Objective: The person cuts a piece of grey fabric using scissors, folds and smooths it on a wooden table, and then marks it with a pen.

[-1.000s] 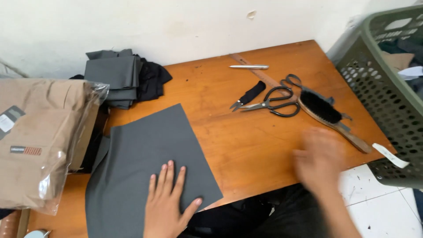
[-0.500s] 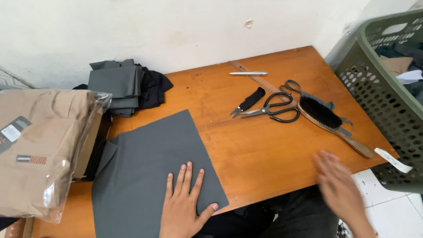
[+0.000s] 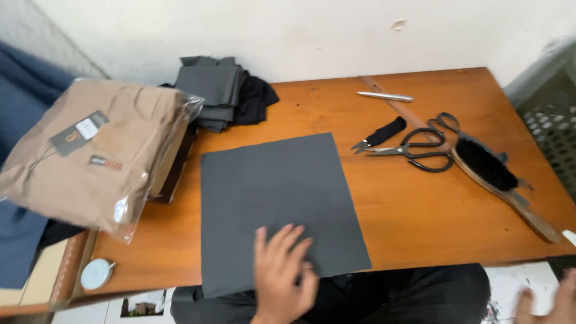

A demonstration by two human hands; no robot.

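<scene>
Left hand (image 3: 282,273) lies flat, fingers spread, pressing the near edge of the grey fabric square (image 3: 276,201), which sits mid-counter (image 3: 420,210) and stretches away from the person toward the wall. Right hand (image 3: 549,303) is barely in frame, off the counter's near right corner, empty and blurred, well apart from the cloth.

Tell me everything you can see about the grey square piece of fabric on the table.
The grey fabric piece is a flat, roughly square sheet of dark grey, matte material that looks like stiff cloth or felt. It lies spread on the orange-brown wooden table, slightly turned, its near edge overhanging the table's front. No folds or creases show. The left hand rests palm down, fingers spread, on its near edge. Nothing else touches it; the scissors lie apart to its right.
</scene>
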